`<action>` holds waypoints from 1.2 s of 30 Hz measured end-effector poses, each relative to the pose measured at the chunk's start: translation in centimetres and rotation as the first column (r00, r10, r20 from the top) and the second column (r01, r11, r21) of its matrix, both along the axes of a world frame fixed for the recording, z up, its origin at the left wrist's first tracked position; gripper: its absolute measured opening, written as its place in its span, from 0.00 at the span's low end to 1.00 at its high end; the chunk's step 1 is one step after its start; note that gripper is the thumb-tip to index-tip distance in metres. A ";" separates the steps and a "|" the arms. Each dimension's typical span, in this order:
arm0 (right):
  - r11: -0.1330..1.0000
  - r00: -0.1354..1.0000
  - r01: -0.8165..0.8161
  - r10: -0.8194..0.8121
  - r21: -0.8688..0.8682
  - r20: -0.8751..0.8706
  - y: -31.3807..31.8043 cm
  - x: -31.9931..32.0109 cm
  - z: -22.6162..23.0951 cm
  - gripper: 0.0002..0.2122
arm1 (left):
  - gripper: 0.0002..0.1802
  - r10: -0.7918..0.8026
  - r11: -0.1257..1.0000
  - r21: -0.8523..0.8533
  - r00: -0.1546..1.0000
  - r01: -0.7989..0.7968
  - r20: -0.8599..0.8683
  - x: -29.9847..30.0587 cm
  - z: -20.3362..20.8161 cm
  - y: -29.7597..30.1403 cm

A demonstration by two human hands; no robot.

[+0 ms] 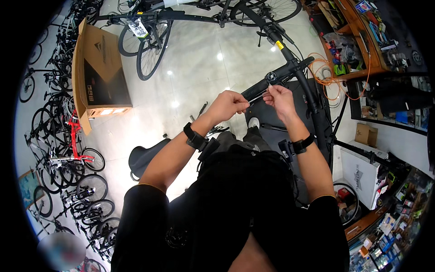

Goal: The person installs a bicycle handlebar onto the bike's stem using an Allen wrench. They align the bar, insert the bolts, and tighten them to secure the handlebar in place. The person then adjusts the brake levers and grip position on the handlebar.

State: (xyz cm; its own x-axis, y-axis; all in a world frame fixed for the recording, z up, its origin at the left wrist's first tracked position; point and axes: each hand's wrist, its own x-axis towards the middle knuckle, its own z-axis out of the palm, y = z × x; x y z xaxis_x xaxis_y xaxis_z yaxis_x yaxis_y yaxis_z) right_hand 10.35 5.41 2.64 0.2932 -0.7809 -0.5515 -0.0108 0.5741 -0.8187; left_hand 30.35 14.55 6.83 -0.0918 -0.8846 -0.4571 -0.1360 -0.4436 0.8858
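My left hand (229,106) is closed in a pinch, with the thumb and fingertips together. Just right of it, my right hand (279,100) pinches too, its fingertips beside the round cap of a black bicycle stem (282,74). Between the two hands runs a thin, light-coloured strand (257,97), too fine to tell its kind; both hands seem to hold it. Behind and under the fingers lies a black bicycle tube (254,90). The black handlebar (267,27) crosses beyond the stem and carries a yellow label (279,45).
A dark mat (272,119) lies under the bicycle. An orange hose (322,72) coils by a wooden tool shelf (346,29) at right. At left stand an open cardboard box (103,68), a black saddle-shaped object (146,156) and rows of bicycles (72,136). Another bicycle (154,50) stands ahead.
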 end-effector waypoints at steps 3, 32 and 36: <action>0.999 0.997 -0.041 0.040 -0.014 -0.065 -0.2 -0.1 0.5 0.09 | 0.08 0.019 0.997 0.075 0.993 -0.010 -0.120 0.1 -0.5 0.1; 0.959 0.967 -0.167 0.113 -0.231 -0.230 -0.9 0.2 0.2 0.06 | 0.08 0.065 0.991 -0.104 0.989 -0.080 -0.134 -0.9 -5.0 0.9; 0.953 0.962 -0.197 0.142 -0.230 -0.234 -1.4 -0.1 -0.2 0.06 | 0.09 -0.050 0.995 -0.094 0.993 0.040 -0.105 -0.3 -3.2 -0.8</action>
